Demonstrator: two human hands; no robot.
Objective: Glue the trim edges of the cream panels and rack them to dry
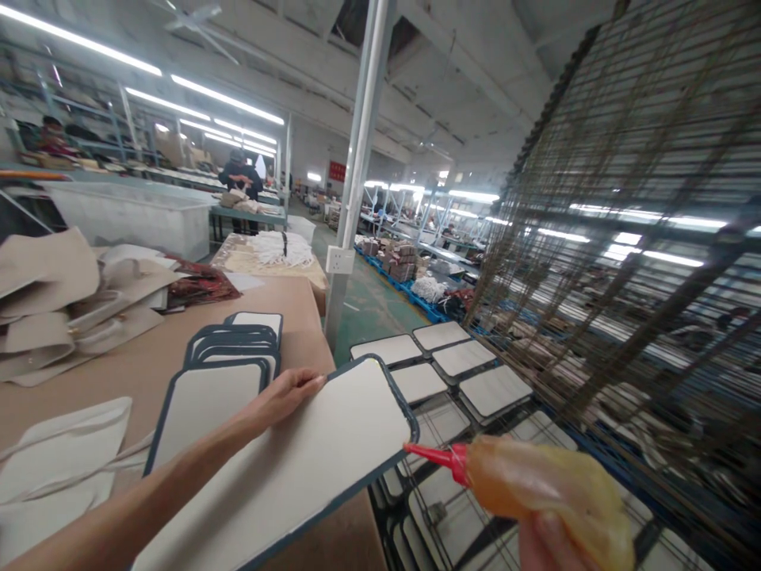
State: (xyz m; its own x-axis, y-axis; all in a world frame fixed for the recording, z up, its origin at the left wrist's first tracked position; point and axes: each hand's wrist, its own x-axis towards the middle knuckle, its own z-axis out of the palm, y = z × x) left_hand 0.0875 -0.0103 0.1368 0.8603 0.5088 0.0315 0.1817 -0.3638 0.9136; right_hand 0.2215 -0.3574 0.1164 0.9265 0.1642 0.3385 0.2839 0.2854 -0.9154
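My left hand [296,390] grips the far-left edge of a white panel [333,428] with a dark blue-grey rim, its fingers pinched at the border. The panel is tilted, its right part reaching past the table's edge. In my right hand [550,539] is a soft, yellowish glue bottle [547,484] with a red nozzle. The nozzle tip touches or almost touches the panel's dark rim at its right corner. Most of my right hand lies behind the bottle or outside the picture. Left of my left wrist, similar rimmed panels [214,396] lie stacked on the table.
The brown table [297,309] holds beige cut pieces [53,277] on the left. A wire rack [440,428] bearing several panels stands at right, with raised wire shelves [624,159] above it. A metal post [357,159] rises behind the table. A person [241,174] stands farther back.
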